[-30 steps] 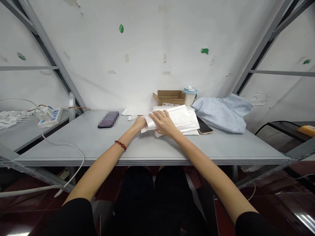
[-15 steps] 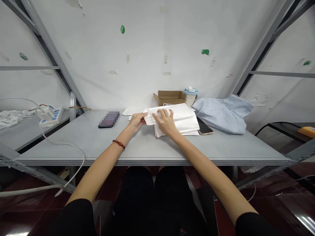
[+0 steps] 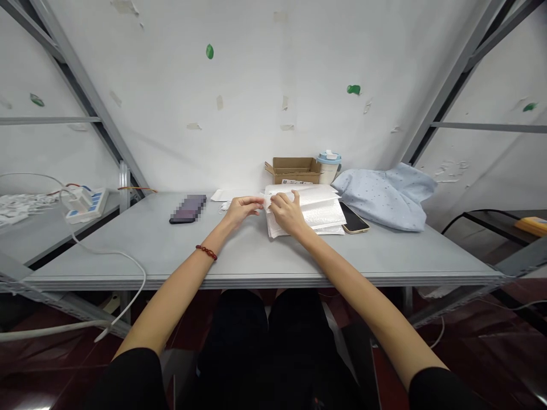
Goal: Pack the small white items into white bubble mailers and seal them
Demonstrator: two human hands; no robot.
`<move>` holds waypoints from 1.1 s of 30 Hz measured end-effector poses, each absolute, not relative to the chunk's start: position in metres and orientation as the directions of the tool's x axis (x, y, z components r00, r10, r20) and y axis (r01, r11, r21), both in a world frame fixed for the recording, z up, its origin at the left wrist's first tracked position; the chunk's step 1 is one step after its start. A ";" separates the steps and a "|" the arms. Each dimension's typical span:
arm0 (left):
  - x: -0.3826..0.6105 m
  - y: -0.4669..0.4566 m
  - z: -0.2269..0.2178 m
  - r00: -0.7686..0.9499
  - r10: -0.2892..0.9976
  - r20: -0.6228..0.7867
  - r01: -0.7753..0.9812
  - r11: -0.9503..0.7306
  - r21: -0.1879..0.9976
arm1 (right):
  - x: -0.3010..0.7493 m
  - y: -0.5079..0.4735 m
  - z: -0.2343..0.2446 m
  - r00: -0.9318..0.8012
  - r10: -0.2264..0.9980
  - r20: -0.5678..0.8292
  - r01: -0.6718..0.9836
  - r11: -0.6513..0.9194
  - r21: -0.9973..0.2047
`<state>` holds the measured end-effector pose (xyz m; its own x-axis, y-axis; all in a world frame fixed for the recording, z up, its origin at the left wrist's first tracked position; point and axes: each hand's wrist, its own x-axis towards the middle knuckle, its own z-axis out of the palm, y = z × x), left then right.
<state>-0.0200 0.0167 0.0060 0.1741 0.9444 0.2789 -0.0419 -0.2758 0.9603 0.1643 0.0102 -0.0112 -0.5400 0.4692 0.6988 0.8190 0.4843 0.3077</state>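
A stack of white bubble mailers point(image 3: 318, 212) lies on the grey table in front of me. My right hand point(image 3: 287, 215) is on the left end of the top mailer, fingers bent and closed on its edge. Just left of that edge is my left hand point(image 3: 243, 210), fingers stretched towards the mailer and the thumb apart below them. Whether its fingertips touch the edge I cannot tell. A red bead bracelet point(image 3: 207, 251) circles the left wrist.
Behind the mailers stand an open cardboard box point(image 3: 296, 165) and a blue-lidded cup point(image 3: 329, 168). To their right are a phone point(image 3: 354, 218) and a bunched light-blue cloth point(image 3: 384, 196). Another phone point(image 3: 188, 209) lies left; a white cable point(image 3: 123, 253) crosses the table's left side.
The mailer's left end, which stuck out into my left hand, no longer reaches as far left. My left hand has let go of it and its fingers have straightened; the right hand stays on it.
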 end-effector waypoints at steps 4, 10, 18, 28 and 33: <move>-0.015 0.020 -0.004 0.191 0.825 0.532 0.262 -0.565 0.782 | 0.168 0.013 -0.012 -0.548 0.436 0.714 0.814 0.476 0.333; -0.013 0.024 -0.014 0.251 0.604 0.757 0.480 -0.756 0.444 | 0.169 0.014 -0.012 -0.543 0.339 0.769 0.801 0.486 0.351; -0.012 0.022 -0.018 0.354 0.513 0.782 0.605 -0.763 0.227 | 0.165 0.011 -0.010 -0.516 0.188 0.835 0.776 0.514 0.364; -0.002 0.004 -0.002 0.128 0.762 0.635 0.566 -0.582 0.584 | 0.161 0.006 -0.007 -0.440 0.343 0.830 0.838 0.490 0.242; -0.004 0.006 0.003 0.015 0.806 0.591 0.458 -0.531 0.713 | 0.166 0.002 0.000 -0.334 0.399 0.854 0.899 0.406 0.162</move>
